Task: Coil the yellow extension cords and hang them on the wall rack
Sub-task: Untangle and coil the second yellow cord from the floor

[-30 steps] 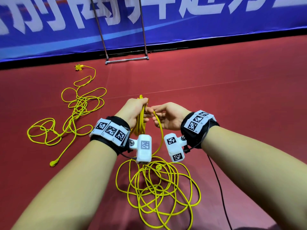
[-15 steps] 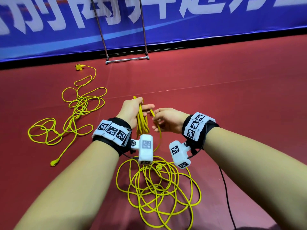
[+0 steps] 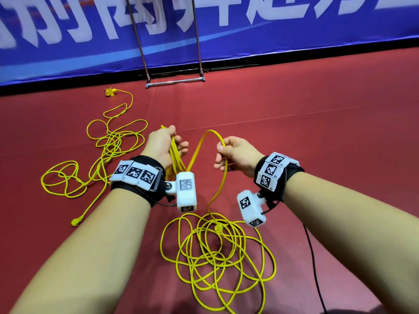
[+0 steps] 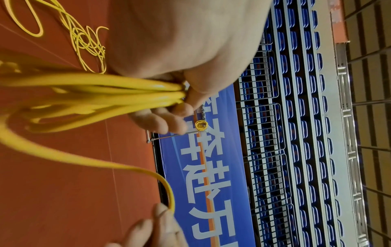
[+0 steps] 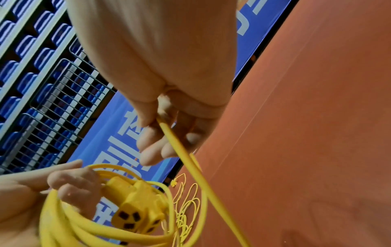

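My left hand (image 3: pixel 169 143) grips a bundle of yellow cord loops (image 4: pixel 118 93), whose yellow socket block (image 5: pixel 135 210) hangs beside the fingers. From the bundle one strand arcs over to my right hand (image 3: pixel 229 152), which pinches the strand (image 5: pixel 169 133) between thumb and fingers. The strand runs down from there to a loose pile of the same cord (image 3: pixel 217 257) on the red floor below my wrists. A second yellow cord (image 3: pixel 108 152) lies tangled on the floor to the left. The wire rack (image 3: pixel 167 39) stands against the blue banner, and a small yellow coil (image 4: pixel 201 125) hangs on it.
A thin black cable (image 3: pixel 314 259) runs along the floor by my right forearm. The blue banner (image 3: pixel 272 30) closes off the far side, with rows of blue seats (image 4: pixel 296 117) behind it. Red floor (image 3: pixel 317 109) stretches to the right.
My hands, close together a second ago, have drawn apart. The right hand has moved right, pulling a strand of cord up into an arc between them.
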`<move>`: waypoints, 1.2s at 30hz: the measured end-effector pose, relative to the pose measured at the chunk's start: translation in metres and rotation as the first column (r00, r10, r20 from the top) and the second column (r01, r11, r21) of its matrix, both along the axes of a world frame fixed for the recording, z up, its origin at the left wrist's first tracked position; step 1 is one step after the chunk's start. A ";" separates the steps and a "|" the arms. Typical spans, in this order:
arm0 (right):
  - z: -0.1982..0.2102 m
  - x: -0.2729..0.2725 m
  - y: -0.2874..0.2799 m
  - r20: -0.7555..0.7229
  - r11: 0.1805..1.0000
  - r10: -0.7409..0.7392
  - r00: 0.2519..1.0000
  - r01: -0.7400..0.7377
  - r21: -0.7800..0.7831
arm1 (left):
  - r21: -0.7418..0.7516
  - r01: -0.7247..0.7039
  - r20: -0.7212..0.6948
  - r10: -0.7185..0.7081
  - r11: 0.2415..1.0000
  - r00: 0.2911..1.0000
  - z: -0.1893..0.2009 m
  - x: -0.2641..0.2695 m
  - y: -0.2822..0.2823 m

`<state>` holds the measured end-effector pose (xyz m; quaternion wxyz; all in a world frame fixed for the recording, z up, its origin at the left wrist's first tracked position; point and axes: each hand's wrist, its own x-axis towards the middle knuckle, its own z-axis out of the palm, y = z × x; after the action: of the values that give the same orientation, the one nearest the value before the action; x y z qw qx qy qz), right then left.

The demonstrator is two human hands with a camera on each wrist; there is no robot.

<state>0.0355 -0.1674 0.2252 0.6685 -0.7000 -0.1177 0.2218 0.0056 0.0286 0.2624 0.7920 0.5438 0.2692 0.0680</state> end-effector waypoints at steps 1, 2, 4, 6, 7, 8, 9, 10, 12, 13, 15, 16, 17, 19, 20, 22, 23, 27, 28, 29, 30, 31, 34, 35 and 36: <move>0.004 0.000 0.002 0.019 0.999 -0.029 0.999 0.029 0.016 | 0.012 0.042 -0.017 -0.042 0.999 0.999 0.000 -0.001 -0.002; 0.007 0.000 0.005 0.035 0.998 -0.050 0.998 0.050 0.025 | 0.018 0.090 -0.038 -0.089 0.996 0.995 -0.001 -0.001 -0.003; 0.011 0.000 0.012 0.065 0.995 -0.100 0.993 0.098 0.037 | 0.018 0.180 -0.077 -0.178 0.984 0.981 -0.004 -0.002 -0.009; 0.013 -0.001 0.019 0.069 0.988 -0.146 0.987 0.142 0.061 | 0.006 0.238 -0.096 -0.236 0.971 0.967 -0.007 -0.002 -0.016; 0.014 -0.001 0.021 0.062 0.985 -0.161 0.985 0.156 0.074 | -0.007 0.253 -0.100 -0.253 0.967 0.962 -0.008 -0.003 -0.021; 0.014 -0.001 0.023 0.052 0.983 -0.171 0.984 0.167 0.082 | -0.018 0.263 -0.103 -0.263 0.965 0.959 -0.010 -0.003 -0.026; 0.015 -0.001 0.024 0.039 0.981 -0.180 0.983 0.177 0.083 | -0.027 0.272 -0.106 -0.274 0.962 0.956 -0.011 -0.004 -0.030; 0.015 -0.001 0.025 0.021 0.979 -0.186 0.982 0.184 0.082 | -0.036 0.283 -0.110 -0.285 0.958 0.952 -0.012 -0.004 -0.033; 0.017 -0.002 0.025 -0.033 0.976 -0.196 0.980 0.198 0.086 | -0.056 0.302 -0.120 -0.307 0.952 0.944 -0.016 -0.003 -0.038; 0.019 -0.003 0.024 -0.061 0.974 -0.202 0.977 0.207 0.088 | -0.064 0.303 -0.125 -0.309 0.951 0.943 -0.018 -0.003 -0.040; 0.023 -0.006 0.023 -0.095 0.976 -0.191 0.977 0.200 0.092 | -0.076 0.284 -0.134 -0.292 0.956 0.947 -0.022 -0.001 -0.041; 0.024 -0.007 0.023 -0.099 0.981 -0.166 0.981 0.175 0.084 | -0.075 0.269 -0.140 -0.278 0.960 0.950 -0.023 -0.001 -0.042; 0.024 -0.009 0.023 -0.100 0.988 -0.133 0.986 0.140 0.068 | -0.067 0.255 -0.147 -0.262 0.965 0.954 -0.024 -0.001 -0.043; 0.025 -0.012 0.024 -0.085 0.997 -0.068 0.994 0.071 0.028 | -0.059 0.226 -0.151 -0.233 0.972 0.961 -0.027 0.000 -0.043; 0.025 -0.014 0.025 -0.069 0.999 -0.049 0.996 0.049 0.007 | -0.057 0.213 -0.153 -0.219 0.976 0.964 -0.028 0.001 -0.043; 0.026 -0.016 0.030 -0.032 0.998 -0.048 0.998 0.047 -0.031 | -0.047 0.186 -0.150 -0.191 0.981 0.970 -0.030 0.002 -0.041; 0.027 -0.017 0.033 -0.013 0.997 -0.063 0.998 0.062 -0.047 | -0.045 0.171 -0.145 -0.176 0.984 0.974 -0.032 0.002 -0.042; 0.024 -0.019 0.042 0.035 0.991 -0.077 0.996 0.081 -0.108 | -0.066 0.092 -0.096 -0.099 0.994 0.990 -0.034 0.003 -0.043; 0.022 -0.019 0.044 0.046 0.989 -0.078 0.996 0.084 -0.126 | -0.071 0.091 -0.087 -0.098 0.993 0.991 -0.035 0.003 -0.043; 0.020 -0.019 0.045 0.057 0.986 -0.083 0.995 0.090 -0.137 | -0.072 0.096 -0.087 -0.102 0.993 0.991 -0.034 0.003 -0.043; 0.019 -0.019 0.045 0.069 0.985 -0.088 0.994 0.097 -0.144 | -0.074 0.105 -0.090 -0.112 0.992 0.990 -0.034 0.002 -0.044; 0.018 -0.019 0.046 0.078 0.984 -0.089 0.993 0.100 -0.147 | -0.074 0.113 -0.096 -0.120 0.991 0.988 -0.034 0.002 -0.043; 0.016 -0.020 0.044 0.087 0.984 -0.063 0.994 0.076 -0.158 | -0.097 0.137 -0.105 -0.147 0.986 0.984 -0.033 -0.001 -0.045; 0.017 -0.021 0.043 0.086 0.983 -0.049 0.995 0.063 -0.170 | -0.088 0.134 -0.112 -0.144 0.987 0.983 -0.032 -0.002 -0.045; 0.017 -0.022 0.042 0.080 0.982 -0.032 0.996 0.046 -0.182 | -0.085 0.124 -0.119 -0.134 0.989 0.984 -0.032 -0.002 -0.044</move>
<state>0.0135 -0.1255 0.2423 0.6002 -0.7690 -0.1086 0.1916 0.0040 -0.0155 0.2301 0.7969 0.5322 0.2845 -0.0278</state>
